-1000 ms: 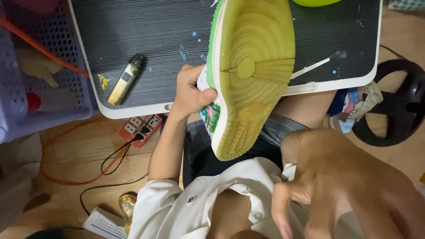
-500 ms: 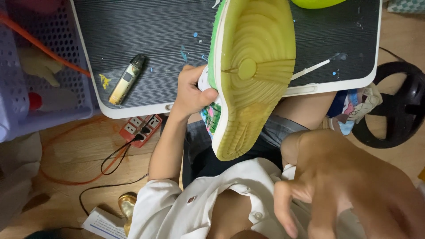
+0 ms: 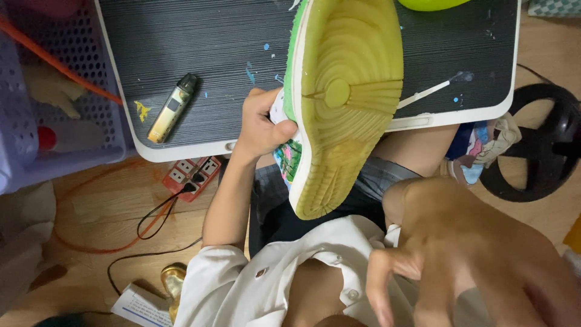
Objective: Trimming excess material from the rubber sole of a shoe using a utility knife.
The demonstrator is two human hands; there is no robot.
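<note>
The left hand [image 3: 261, 127] grips a green sneaker [image 3: 342, 100] by its side at the near edge of the dark lap desk [image 3: 181, 42], fingers curled round the upper and thumb against the painted sidewall. The shoe is turned sole-up, its yellow sole facing the camera; its long axis runs from the desk's far edge down over the near edge to above the person's lap. The right hand [image 3: 466, 254] hangs close to the camera, empty, its fingers spread and blurred, hiding part of the lap. On the desk a small yellow-and-black device [image 3: 172, 108] lies toward the near left corner, and a thin white paintbrush [image 3: 433, 91] toward the right edge. A power strip [image 3: 192, 174] sits on the floor below, beside a lilac basket [image 3: 72, 85].
</note>
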